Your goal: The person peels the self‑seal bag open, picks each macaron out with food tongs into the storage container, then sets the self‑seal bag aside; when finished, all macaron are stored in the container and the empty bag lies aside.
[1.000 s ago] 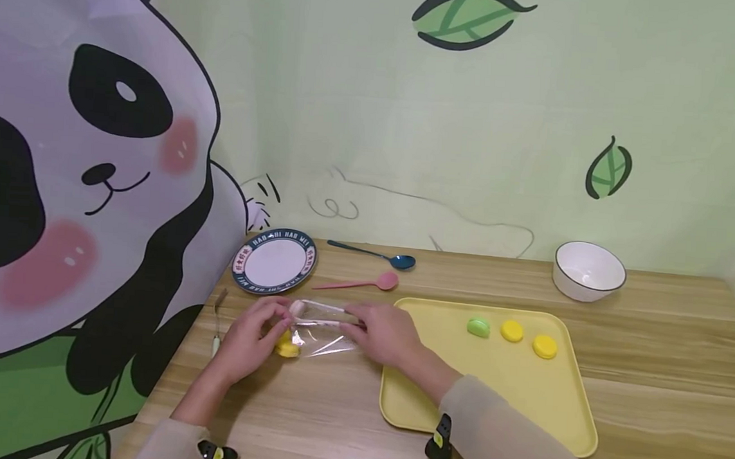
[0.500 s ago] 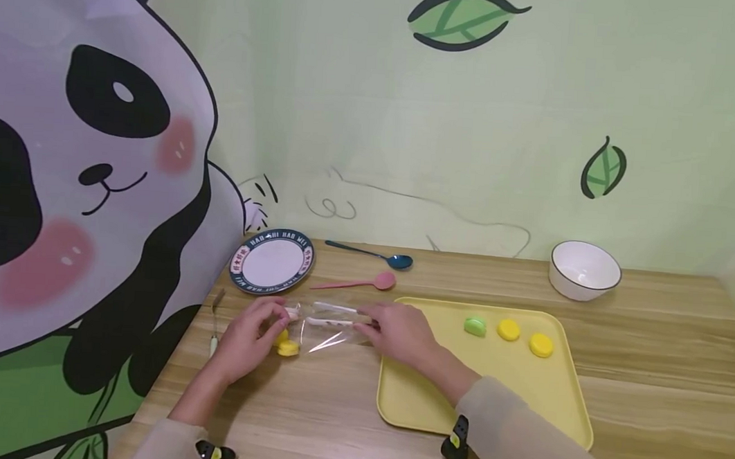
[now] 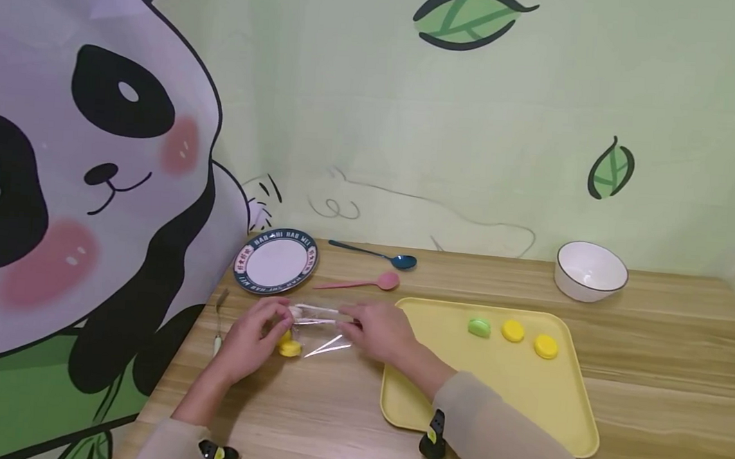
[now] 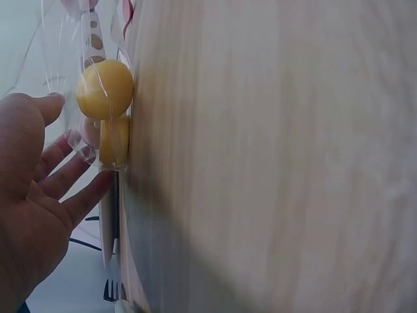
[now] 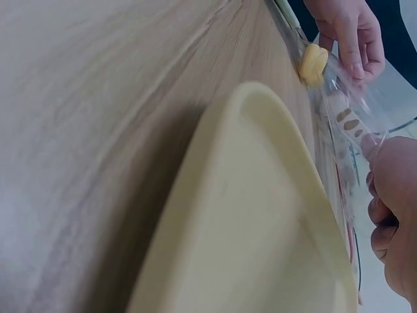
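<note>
My left hand (image 3: pixel 256 338) pinches the left end of a clear plastic bag (image 3: pixel 327 338) just above the table. Yellow macarons (image 4: pixel 104 89) lie inside at that end, with a pale pinkish round piece (image 4: pixel 90 132) behind them. From the right, my right hand (image 3: pixel 377 330) holds white tongs (image 3: pixel 315 321), whose arms reach leftward into the bag. Dark oval marks run along one tong arm (image 5: pixel 350 124) in the right wrist view. The curled fingers of the right hand cover the tongs' rear end. Whether the tong tips touch the pale piece, I cannot tell.
A yellow tray (image 3: pixel 490 395) carries one green macaron (image 3: pixel 479 327) and two yellow macarons (image 3: pixel 513 331). Behind stand a blue-rimmed plate (image 3: pixel 276 261), a dark blue spoon (image 3: pixel 402 262), a pink spoon (image 3: pixel 386 281) and a white bowl (image 3: pixel 590 271). A fork (image 3: pixel 218 322) lies at the left edge.
My right hand drew the tongs a little to the right, then moved them back left, deeper into the bag. The left hand keeps its hold on the bag.
</note>
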`<action>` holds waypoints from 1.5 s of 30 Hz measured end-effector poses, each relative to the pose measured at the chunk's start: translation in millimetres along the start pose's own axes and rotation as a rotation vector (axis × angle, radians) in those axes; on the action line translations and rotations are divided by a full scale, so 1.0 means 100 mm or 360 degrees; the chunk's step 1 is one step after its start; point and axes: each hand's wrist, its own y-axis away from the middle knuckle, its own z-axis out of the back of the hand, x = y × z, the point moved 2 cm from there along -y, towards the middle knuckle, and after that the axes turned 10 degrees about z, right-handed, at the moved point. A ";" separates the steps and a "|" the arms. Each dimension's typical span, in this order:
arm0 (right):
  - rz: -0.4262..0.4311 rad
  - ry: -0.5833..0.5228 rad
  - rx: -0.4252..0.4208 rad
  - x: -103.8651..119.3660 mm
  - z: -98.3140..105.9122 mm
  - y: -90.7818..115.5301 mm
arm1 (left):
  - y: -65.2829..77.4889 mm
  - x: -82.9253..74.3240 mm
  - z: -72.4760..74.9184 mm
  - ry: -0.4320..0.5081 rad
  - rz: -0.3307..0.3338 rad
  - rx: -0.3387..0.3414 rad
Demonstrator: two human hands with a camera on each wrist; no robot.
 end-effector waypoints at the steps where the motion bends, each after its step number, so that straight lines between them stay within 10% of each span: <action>1: -0.0006 0.0013 -0.0010 0.00 0.00 0.01 | 0.00 0.00 0.00 0.0002 -0.0004 0.0000; 23: 0.0110 0.0139 -0.0212 -0.10 0.34 0.40 | -0.02 0.00 -0.02 -0.0020 0.0011 -0.0007; 45: -0.0217 0.0047 -0.0490 -0.76 1.07 2.05 | 0.00 0.00 -0.01 -0.0033 -0.0001 0.0013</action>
